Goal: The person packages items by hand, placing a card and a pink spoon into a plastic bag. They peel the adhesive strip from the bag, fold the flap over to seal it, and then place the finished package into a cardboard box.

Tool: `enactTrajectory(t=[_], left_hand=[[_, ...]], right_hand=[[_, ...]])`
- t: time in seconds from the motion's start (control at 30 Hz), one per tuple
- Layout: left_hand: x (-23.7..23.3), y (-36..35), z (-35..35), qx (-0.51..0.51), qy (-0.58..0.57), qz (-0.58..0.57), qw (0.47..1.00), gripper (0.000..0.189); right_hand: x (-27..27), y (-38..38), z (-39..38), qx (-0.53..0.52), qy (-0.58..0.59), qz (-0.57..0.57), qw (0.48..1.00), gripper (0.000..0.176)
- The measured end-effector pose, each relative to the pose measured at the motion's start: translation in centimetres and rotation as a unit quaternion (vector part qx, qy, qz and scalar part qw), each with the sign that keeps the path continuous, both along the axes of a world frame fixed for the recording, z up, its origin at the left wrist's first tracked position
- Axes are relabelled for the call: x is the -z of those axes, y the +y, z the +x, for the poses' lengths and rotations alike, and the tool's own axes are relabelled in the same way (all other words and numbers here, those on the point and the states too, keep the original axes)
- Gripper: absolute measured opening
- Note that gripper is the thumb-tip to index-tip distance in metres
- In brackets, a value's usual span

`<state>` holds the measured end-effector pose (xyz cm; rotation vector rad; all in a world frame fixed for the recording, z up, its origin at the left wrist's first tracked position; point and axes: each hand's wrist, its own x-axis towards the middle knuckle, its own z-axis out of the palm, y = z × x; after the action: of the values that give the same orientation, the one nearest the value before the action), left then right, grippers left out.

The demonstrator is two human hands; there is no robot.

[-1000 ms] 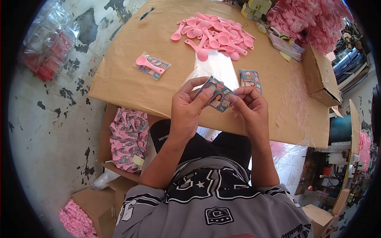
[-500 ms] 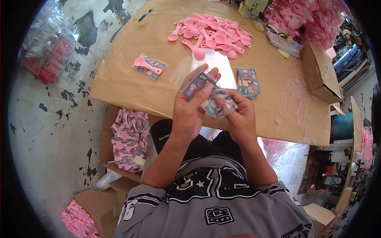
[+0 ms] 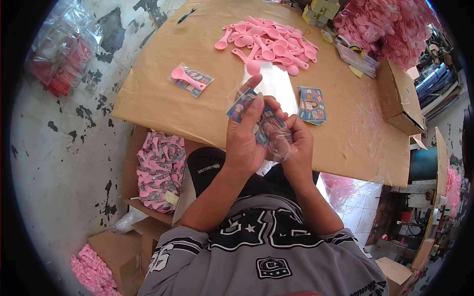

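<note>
Table (image 3: 163,108) first: pink spoon pile (image 3: 269,44) sits by its far edge, spare cards (image 3: 311,104) nearer. Over the near edge, left hand (image 3: 244,143) pinches the printed card (image 3: 244,106), right hand (image 3: 296,143) grips the clear bag (image 3: 276,135), hands touching. I'd say hold the bag mouth puffed open and feed the card in corner-first, no forcing.
</note>
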<state>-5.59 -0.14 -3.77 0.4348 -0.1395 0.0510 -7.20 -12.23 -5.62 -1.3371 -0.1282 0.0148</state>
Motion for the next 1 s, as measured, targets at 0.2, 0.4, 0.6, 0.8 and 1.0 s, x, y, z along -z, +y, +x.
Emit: enactTrajectory(t=[0.2,0.4,0.6,0.8,1.0], left_hand=[[0.2,2.2,0.6,-0.042,0.032,0.016,0.998,0.05],[1.9,6.6,2.0,-0.083,0.072,-0.044,0.993,0.047],[1.0,7.6,2.3,-0.108,0.048,-0.049,0.992,0.043],[0.6,7.5,2.2,-0.211,0.033,0.023,0.977,0.051],[1.8,9.4,3.1,-0.277,0.017,0.0,0.961,0.055]], right_hand=[[-3.5,0.4,0.4,0.068,-0.189,-0.262,0.944,0.041],[-6.4,-2.9,4.1,0.03,-0.282,-0.413,0.865,0.013],[-2.6,-8.2,18.5,0.104,-0.221,-0.559,0.792,0.018],[-1.1,-8.4,21.0,0.077,-0.157,-0.499,0.849,0.023],[-5.8,-8.1,11.6,0.032,-0.107,-0.305,0.946,0.02]])
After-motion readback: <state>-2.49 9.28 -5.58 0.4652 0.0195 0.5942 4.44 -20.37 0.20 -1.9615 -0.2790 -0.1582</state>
